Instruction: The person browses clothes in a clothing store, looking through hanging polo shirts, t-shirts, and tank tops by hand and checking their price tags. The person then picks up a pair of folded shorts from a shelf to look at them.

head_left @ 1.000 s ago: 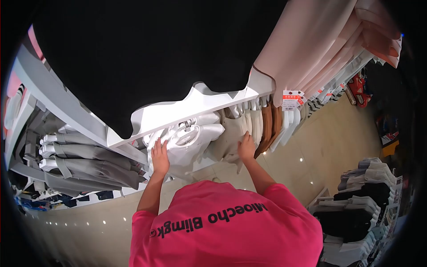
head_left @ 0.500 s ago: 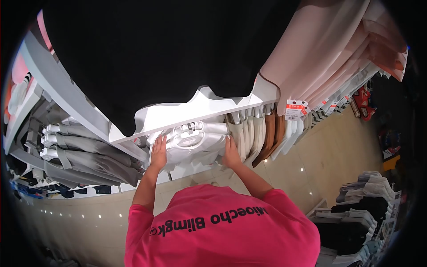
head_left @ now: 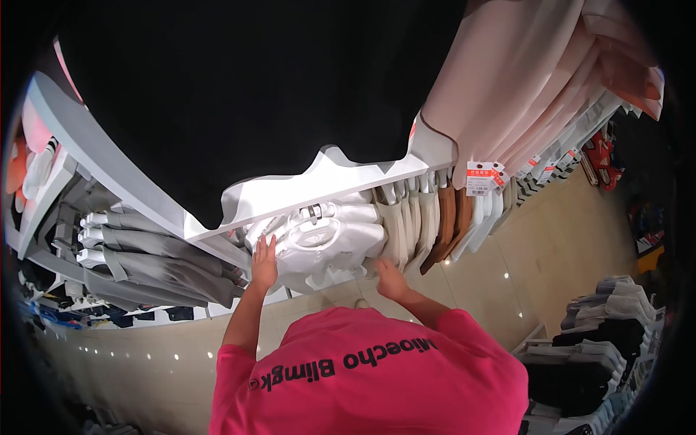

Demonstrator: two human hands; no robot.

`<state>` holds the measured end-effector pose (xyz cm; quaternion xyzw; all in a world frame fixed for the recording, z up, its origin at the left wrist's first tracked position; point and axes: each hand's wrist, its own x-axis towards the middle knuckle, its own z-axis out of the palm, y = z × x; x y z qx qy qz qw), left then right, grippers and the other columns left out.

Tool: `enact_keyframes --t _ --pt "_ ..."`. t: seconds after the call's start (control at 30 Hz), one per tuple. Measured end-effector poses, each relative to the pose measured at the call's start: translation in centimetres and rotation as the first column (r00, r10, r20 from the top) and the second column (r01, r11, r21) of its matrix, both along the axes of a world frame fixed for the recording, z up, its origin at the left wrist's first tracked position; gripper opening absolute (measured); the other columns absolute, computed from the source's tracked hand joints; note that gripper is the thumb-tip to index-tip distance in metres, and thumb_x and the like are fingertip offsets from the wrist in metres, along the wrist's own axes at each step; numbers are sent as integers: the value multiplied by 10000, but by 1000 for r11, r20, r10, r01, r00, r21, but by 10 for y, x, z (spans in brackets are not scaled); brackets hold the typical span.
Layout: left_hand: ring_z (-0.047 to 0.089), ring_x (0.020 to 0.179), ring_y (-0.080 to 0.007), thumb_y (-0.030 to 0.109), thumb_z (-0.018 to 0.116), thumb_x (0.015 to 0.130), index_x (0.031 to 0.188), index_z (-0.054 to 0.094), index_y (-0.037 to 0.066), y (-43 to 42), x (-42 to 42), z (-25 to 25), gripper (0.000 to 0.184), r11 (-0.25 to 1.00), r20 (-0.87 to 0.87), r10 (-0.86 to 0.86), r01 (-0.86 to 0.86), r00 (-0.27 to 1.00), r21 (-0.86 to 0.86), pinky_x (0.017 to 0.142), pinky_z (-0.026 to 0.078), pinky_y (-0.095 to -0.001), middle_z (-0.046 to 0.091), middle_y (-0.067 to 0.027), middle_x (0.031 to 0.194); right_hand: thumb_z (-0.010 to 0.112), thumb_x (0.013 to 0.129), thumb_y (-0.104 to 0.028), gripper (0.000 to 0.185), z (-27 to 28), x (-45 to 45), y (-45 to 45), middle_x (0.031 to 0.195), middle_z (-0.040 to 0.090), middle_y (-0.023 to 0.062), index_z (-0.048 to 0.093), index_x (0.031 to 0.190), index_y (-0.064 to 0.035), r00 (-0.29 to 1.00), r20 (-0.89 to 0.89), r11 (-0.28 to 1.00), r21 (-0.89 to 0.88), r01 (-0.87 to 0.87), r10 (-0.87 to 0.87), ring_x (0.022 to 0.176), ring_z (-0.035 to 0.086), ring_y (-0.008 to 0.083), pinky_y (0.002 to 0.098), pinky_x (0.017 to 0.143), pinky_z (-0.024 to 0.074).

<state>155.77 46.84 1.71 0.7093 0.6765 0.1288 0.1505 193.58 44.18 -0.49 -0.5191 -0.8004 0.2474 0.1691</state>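
Note:
A white T-shirt (head_left: 330, 250) hangs facing me on the rack, with other white garments close behind its neckline. My left hand (head_left: 264, 267) lies against its left side, fingers stretched upward and apart. Lower down, at the shirt's right edge, my right hand (head_left: 391, 280) has its fingers bent together on the white cloth; the fingertips are partly hidden. Just right of the shirt hang cream garments (head_left: 409, 225) and brown garments (head_left: 453, 221).
A white shelf (head_left: 319, 190) with dark cloth over it runs above the rack. Grey garments (head_left: 156, 254) hang at left. Pink garments (head_left: 507, 80) with a price tag (head_left: 480, 180) hang at upper right. Another clothes rack (head_left: 594, 348) stands at lower right.
My right hand has moved down along the shirt's right side, and its fingers have bent. My left hand stays at the left side, slightly lower. The view has shifted a little.

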Motion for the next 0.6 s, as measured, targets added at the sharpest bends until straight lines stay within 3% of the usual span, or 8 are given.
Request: enact_keyframes --t 0.07,0.1,0.13,0.17,0.2,0.23,0.27,0.6 --pt "160 1347 -365 -40 506 759 1433 156 185 -1 -1 0 792 1000 -14 15 -15 1000 -7 1084 184 -443 115 -181 1474 608 626 -57 265 -15 29 -43 867 615 168 586 889 -44 944 207 861 -493 -126 256 817 575 365 439 732 462" --pt "160 1347 -365 -40 506 759 1433 156 185 0 -1 -1 792 1000 -16 14 -14 1000 -3 1084 184 -443 115 -181 1474 638 653 -130 185 -35 41 -55 806 637 146 603 806 -32 779 222 629 -731 -264 586 728 583 360 438 668 468" --pt "160 1347 -365 -41 502 761 1433 156 187 0 -1 -1 790 1000 -33 22 -22 999 1 1083 185 -444 116 -179 1474 652 659 -200 235 -93 82 -84 835 644 163 621 801 -15 814 -218 431 -759 -488 539 720 581 361 441 642 458" --pt "160 1347 -364 -41 499 763 1433 156 188 0 -1 -2 788 1000 -49 28 -28 998 4 1083 187 -444 116 -176 1475 644 669 -247 277 -156 101 -102 851 644 178 645 827 -19 148 -335 91 -181 -979 931 745 583 363 437 662 452" --pt "160 1347 -364 -41 499 763 1433 156 188 1 0 -3 788 1000 -46 22 -22 999 6 1083 187 -444 116 -176 1475 644 668 -246 278 -129 112 -129 851 644 177 646 828 -20 604 -411 270 -626 -732 683 746 584 362 436 663 452" --pt "160 1347 -365 -42 496 763 1434 155 189 1 1 -3 787 999 -36 34 -34 999 -8 1083 187 -446 118 -175 1474 644 668 -246 278 -110 113 -145 851 644 177 646 830 -20 844 -310 329 -818 -472 438 747 584 362 436 664 452" --pt "160 1347 -367 -43 493 764 1434 154 190 -1 1 -3 786 999 -29 44 -44 999 -26 1082 187 -448 119 -175 1474 644 667 -245 279 -98 111 -157 851 644 177 647 832 -20 908 -276 339 -860 -380 316 748 585 362 435 666 453" --pt "151 1339 -402 -7 515 763 1438 122 198 3 -2 -12 807 1000 48 7 -6 999 -26 1080 190 -464 114 -191 1469 645 662 -242 286 -55 108 -203 850 644 175 651 848 -24 972 -232 351 -913 -209 -26 756 589 358 427 679 457"
